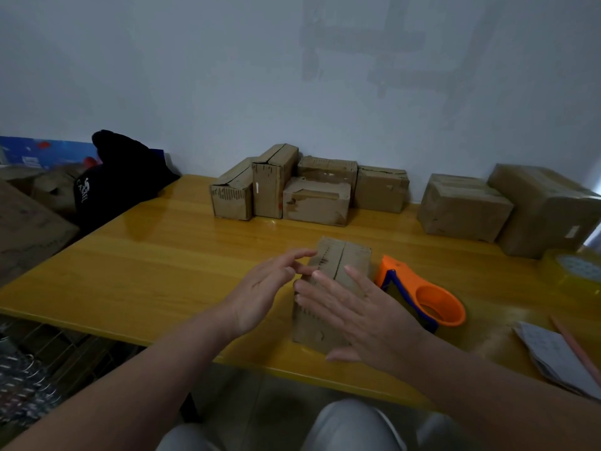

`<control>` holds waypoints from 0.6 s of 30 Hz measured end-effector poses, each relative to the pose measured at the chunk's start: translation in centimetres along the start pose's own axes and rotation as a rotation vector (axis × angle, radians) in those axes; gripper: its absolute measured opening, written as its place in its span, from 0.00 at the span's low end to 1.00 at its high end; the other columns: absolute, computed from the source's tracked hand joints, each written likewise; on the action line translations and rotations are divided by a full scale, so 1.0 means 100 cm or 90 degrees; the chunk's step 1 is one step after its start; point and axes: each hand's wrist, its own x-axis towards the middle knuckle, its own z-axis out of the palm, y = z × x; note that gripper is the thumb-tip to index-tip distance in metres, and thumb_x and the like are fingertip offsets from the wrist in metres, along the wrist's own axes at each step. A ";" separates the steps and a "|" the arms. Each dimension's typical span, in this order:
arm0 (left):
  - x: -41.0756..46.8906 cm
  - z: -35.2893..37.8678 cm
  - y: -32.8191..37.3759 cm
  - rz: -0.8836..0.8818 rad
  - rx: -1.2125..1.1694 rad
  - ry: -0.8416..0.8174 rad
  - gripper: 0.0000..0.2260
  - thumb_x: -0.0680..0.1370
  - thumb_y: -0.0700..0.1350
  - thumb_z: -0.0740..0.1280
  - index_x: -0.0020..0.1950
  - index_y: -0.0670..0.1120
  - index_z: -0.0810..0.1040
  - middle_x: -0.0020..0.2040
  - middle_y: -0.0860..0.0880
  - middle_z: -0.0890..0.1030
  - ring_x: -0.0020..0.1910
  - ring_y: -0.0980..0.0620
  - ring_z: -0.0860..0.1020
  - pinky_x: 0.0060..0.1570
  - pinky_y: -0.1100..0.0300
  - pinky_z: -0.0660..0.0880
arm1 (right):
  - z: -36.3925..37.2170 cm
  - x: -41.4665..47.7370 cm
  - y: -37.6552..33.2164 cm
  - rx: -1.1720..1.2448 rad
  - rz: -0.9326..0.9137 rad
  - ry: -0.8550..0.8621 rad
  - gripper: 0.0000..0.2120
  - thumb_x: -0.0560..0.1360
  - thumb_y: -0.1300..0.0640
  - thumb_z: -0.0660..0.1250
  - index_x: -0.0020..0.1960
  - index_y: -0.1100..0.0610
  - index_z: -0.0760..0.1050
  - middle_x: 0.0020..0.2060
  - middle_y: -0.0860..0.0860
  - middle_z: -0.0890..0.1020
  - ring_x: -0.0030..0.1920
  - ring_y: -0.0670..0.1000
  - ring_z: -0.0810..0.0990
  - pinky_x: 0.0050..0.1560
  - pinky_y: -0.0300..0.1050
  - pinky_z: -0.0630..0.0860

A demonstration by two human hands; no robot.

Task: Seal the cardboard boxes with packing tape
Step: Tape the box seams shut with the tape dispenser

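Watching from afar, I am seeing the small brown cardboard box (pixel 338 258) sitting near the yellow wooden table's (pixel 162 255) front edge, right hand (pixel 361 315) spreading flat over its top, left hand (pixel 263 288) open beside it. I am fearing the seemingly untaped flaps (pixel 356 255) springing apart if that palm is leaving for the orange plastic tape dispenser (pixel 426 294).

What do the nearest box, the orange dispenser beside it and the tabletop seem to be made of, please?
The box looks like matte brown cardboard, scuffed. The dispenser seems moulded plastic: smooth orange and blue. The tabletop shows wood grain under a glossy coat, possibly laminate.
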 end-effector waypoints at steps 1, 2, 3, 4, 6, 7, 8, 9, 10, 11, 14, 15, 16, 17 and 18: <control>0.000 0.000 -0.001 0.001 -0.002 0.000 0.24 0.72 0.65 0.50 0.66 0.65 0.67 0.59 0.62 0.76 0.60 0.65 0.72 0.60 0.62 0.67 | 0.000 0.000 0.000 -0.003 0.001 -0.001 0.43 0.71 0.25 0.46 0.77 0.51 0.50 0.76 0.49 0.49 0.75 0.55 0.49 0.71 0.59 0.41; 0.001 0.000 -0.002 0.002 -0.004 -0.001 0.23 0.73 0.65 0.50 0.66 0.65 0.68 0.59 0.61 0.77 0.60 0.65 0.72 0.60 0.61 0.67 | 0.001 0.000 0.000 -0.006 -0.002 0.004 0.43 0.71 0.24 0.47 0.77 0.51 0.50 0.76 0.49 0.49 0.75 0.55 0.49 0.71 0.59 0.41; 0.001 0.000 -0.003 0.000 -0.006 -0.001 0.23 0.73 0.65 0.51 0.66 0.65 0.68 0.59 0.60 0.77 0.60 0.64 0.72 0.60 0.60 0.68 | 0.001 0.000 0.000 -0.006 -0.005 0.012 0.43 0.71 0.24 0.47 0.77 0.50 0.51 0.76 0.49 0.50 0.75 0.55 0.49 0.70 0.59 0.41; 0.001 0.000 -0.003 -0.002 -0.008 0.000 0.22 0.73 0.65 0.51 0.65 0.66 0.68 0.59 0.60 0.77 0.60 0.63 0.72 0.61 0.58 0.68 | 0.001 -0.001 0.000 -0.007 -0.007 0.020 0.43 0.71 0.24 0.48 0.77 0.50 0.51 0.76 0.49 0.50 0.75 0.55 0.50 0.70 0.59 0.41; 0.002 0.000 -0.002 -0.004 -0.004 0.002 0.21 0.73 0.65 0.51 0.65 0.67 0.68 0.59 0.61 0.77 0.60 0.63 0.72 0.61 0.58 0.68 | 0.001 -0.001 0.000 -0.010 -0.013 0.041 0.43 0.70 0.24 0.49 0.76 0.49 0.52 0.76 0.49 0.50 0.75 0.55 0.50 0.70 0.59 0.41; 0.003 0.000 -0.002 -0.005 0.001 0.003 0.21 0.73 0.64 0.51 0.65 0.67 0.68 0.59 0.62 0.77 0.60 0.64 0.72 0.61 0.59 0.68 | 0.001 -0.001 0.000 -0.002 -0.017 0.051 0.43 0.70 0.24 0.50 0.76 0.49 0.53 0.75 0.50 0.51 0.75 0.55 0.50 0.71 0.59 0.41; 0.003 0.001 -0.001 -0.006 0.006 0.004 0.22 0.73 0.64 0.51 0.65 0.66 0.67 0.59 0.62 0.77 0.61 0.65 0.72 0.60 0.60 0.67 | 0.002 -0.002 0.000 0.012 -0.023 0.061 0.43 0.70 0.24 0.51 0.76 0.49 0.54 0.75 0.50 0.51 0.75 0.55 0.50 0.71 0.59 0.41; 0.002 0.001 -0.001 -0.006 0.011 0.006 0.22 0.73 0.64 0.51 0.66 0.66 0.67 0.59 0.61 0.78 0.61 0.66 0.72 0.60 0.61 0.67 | 0.002 -0.004 -0.001 0.028 -0.033 0.073 0.43 0.69 0.24 0.53 0.76 0.49 0.55 0.75 0.51 0.52 0.75 0.55 0.50 0.71 0.59 0.42; 0.002 0.001 0.000 -0.004 0.020 0.010 0.21 0.73 0.64 0.50 0.65 0.66 0.67 0.59 0.61 0.78 0.61 0.66 0.71 0.60 0.61 0.66 | 0.005 -0.006 -0.001 0.040 -0.049 0.090 0.43 0.70 0.25 0.54 0.76 0.50 0.55 0.75 0.51 0.52 0.75 0.55 0.50 0.72 0.58 0.42; 0.003 0.001 0.001 -0.005 0.032 0.017 0.21 0.73 0.64 0.50 0.65 0.66 0.67 0.59 0.61 0.78 0.61 0.66 0.71 0.61 0.61 0.65 | 0.008 -0.009 0.000 0.052 -0.069 0.111 0.43 0.70 0.26 0.56 0.75 0.50 0.55 0.76 0.52 0.53 0.75 0.55 0.51 0.73 0.58 0.42; 0.006 0.003 0.006 -0.017 0.082 0.051 0.18 0.73 0.64 0.52 0.62 0.69 0.68 0.57 0.62 0.77 0.60 0.64 0.70 0.57 0.61 0.66 | 0.019 -0.024 0.005 0.111 -0.090 0.184 0.40 0.72 0.29 0.57 0.76 0.50 0.53 0.76 0.53 0.56 0.75 0.57 0.56 0.72 0.58 0.49; 0.008 0.005 0.010 -0.015 0.113 0.067 0.17 0.74 0.62 0.53 0.63 0.67 0.68 0.55 0.61 0.77 0.58 0.62 0.71 0.55 0.60 0.68 | 0.022 -0.030 0.008 0.143 -0.068 0.205 0.38 0.74 0.31 0.56 0.77 0.50 0.52 0.76 0.54 0.57 0.74 0.58 0.59 0.72 0.59 0.52; 0.011 0.008 0.013 -0.007 0.162 0.084 0.19 0.75 0.61 0.54 0.65 0.64 0.69 0.53 0.61 0.76 0.56 0.60 0.72 0.54 0.58 0.69 | 0.025 -0.035 0.012 0.181 -0.028 0.216 0.36 0.75 0.33 0.55 0.77 0.49 0.53 0.75 0.56 0.59 0.72 0.58 0.62 0.71 0.60 0.54; 0.014 0.011 0.018 0.004 0.223 0.099 0.20 0.76 0.62 0.54 0.67 0.61 0.69 0.51 0.62 0.75 0.56 0.59 0.71 0.52 0.57 0.69 | 0.028 -0.039 0.016 0.218 0.029 0.217 0.34 0.75 0.34 0.54 0.76 0.49 0.55 0.73 0.57 0.62 0.70 0.59 0.65 0.70 0.62 0.58; 0.017 0.016 0.023 0.012 0.286 0.112 0.23 0.76 0.64 0.54 0.69 0.59 0.68 0.50 0.62 0.74 0.56 0.58 0.70 0.52 0.58 0.68 | 0.030 -0.043 0.019 0.253 0.098 0.209 0.32 0.75 0.36 0.55 0.75 0.50 0.59 0.71 0.59 0.66 0.67 0.59 0.68 0.69 0.62 0.61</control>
